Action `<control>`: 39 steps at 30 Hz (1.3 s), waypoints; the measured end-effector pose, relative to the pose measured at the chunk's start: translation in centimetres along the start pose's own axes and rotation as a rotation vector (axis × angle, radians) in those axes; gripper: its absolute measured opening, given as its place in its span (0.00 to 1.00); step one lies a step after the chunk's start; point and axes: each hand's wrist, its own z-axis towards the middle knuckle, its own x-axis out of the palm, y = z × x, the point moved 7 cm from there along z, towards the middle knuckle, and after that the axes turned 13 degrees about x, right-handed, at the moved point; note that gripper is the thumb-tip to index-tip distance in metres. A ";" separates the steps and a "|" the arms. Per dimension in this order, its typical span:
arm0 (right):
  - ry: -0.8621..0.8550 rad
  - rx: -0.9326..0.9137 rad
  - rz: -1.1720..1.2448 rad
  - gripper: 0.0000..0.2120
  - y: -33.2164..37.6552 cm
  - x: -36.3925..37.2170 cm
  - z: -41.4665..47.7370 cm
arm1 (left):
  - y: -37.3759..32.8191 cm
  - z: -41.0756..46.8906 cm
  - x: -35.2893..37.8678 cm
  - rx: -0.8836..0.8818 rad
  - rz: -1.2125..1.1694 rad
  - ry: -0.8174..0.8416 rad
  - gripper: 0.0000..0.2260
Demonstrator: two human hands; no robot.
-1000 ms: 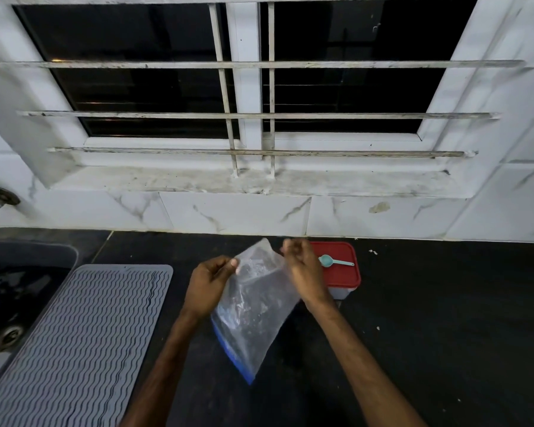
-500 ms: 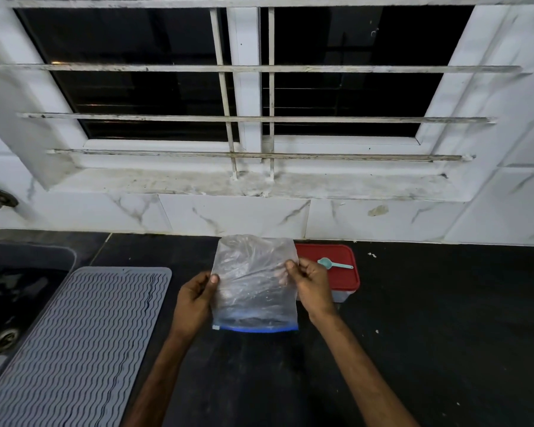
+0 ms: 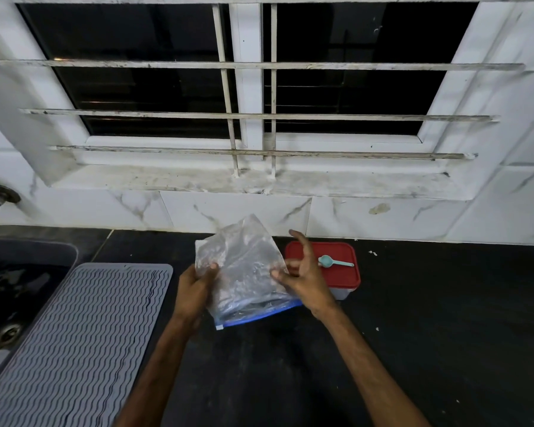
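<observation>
Left hand: The left hand [image 3: 195, 288] clamps the zip bag [image 3: 244, 272] by its 9 o'clock edge, with the thumb on the front face and the fingers hidden behind the film.
Right hand: The right hand [image 3: 304, 274] meets the bag's 3 o'clock edge with its thumb tip. The index finger stands up towards 12 o'clock and the other fingers are loosely splayed. Whether it pinches the film or only touches it cannot be told.
Bag: Clear and crumpled, it is held tilted above the black counter [image 3: 444, 334] near frame centre. Its blue zip strip [image 3: 259, 315] sits low at 6 o'clock.
Step in hand: Judged to be turning the bag so the zip end comes up for opening.
Doing it well: Keep the left grip firm near a corner and let the right hand take the opposite edge close to the strip. Rotate without crushing the film, then part the strip with both thumbs.
Around it: A red-lidded container [image 3: 330, 249] sits at 3 o'clock, just behind the right hand, with a pale blue spoon [image 3: 335, 262] lying on its lid. A grey ribbed mat [image 3: 74, 349] lies at 8 o'clock, a sink [image 3: 28, 251] at 9 o'clock and a barred window [image 3: 290, 117] at 12 o'clock.
Hard to read: Any contents are lost in creases and glare, and it is unclear whether the strip is sealed. The right hand covers the container's near-left corner. The frame edge cuts off the mat and sink.
</observation>
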 end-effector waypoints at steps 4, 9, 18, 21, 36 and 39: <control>0.139 -0.029 -0.109 0.28 0.1 0.6 -0.4 | 0.2 0.2 -0.8 0.042 0.042 -0.070 0.14; 0.134 -0.052 -0.107 0.18 -0.4 0.8 -0.5 | -1.6 0.0 -1.8 0.225 0.009 -0.089 0.19; 0.115 -0.128 -0.581 0.23 3.1 1.0 0.6 | -5.3 0.1 -3.7 0.392 0.811 -0.002 0.42; 0.245 -0.186 -0.921 0.26 5.2 3.7 1.0 | -5.7 1.4 1.0 0.538 0.865 0.429 0.45; 0.199 -0.560 -1.454 0.17 5.3 7.0 1.3 | -1.1 3.6 4.2 0.664 0.859 0.602 0.31; 0.130 -0.636 -1.494 0.17 6.1 7.2 2.3 | -1.1 3.9 3.9 0.603 0.860 0.578 0.17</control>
